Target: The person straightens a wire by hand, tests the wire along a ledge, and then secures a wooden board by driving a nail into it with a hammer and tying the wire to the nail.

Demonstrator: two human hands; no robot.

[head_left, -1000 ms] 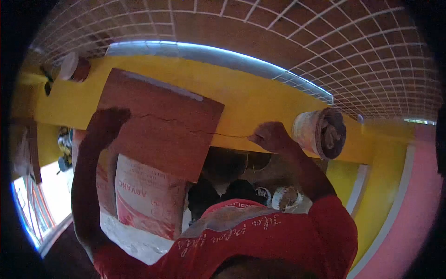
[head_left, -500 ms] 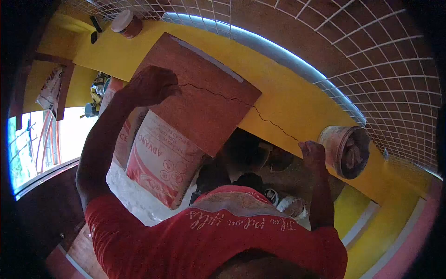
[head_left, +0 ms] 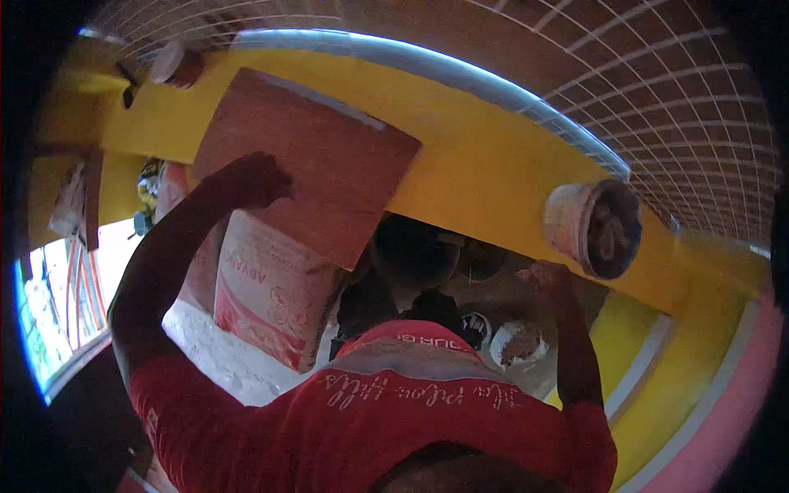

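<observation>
Fingers closed, my left hand point(head_left: 267, 179) is over the reddish-brown board point(head_left: 329, 164), which lies on the yellow ledge point(head_left: 460, 177). My right hand point(head_left: 544, 278) is pinched closed near the ledge's front edge, left of and below a whitish bucket point(head_left: 567, 222). A thin string ran between both hands in the earlier views; motion blur hides its span now. Below the board stands a red and white printed sack point(head_left: 267, 287).
A smaller tub point(head_left: 177, 66) sits at the ledge's far left. White wire mesh point(head_left: 649, 90) hangs over the top and right. Under the ledge are dark round containers point(head_left: 415, 251) and an open whitish container point(head_left: 518, 343).
The view has swung and shifted between frames. My hands first spread farther apart with the string between them, and the wavy string, plain half a second ago, no longer shows.
</observation>
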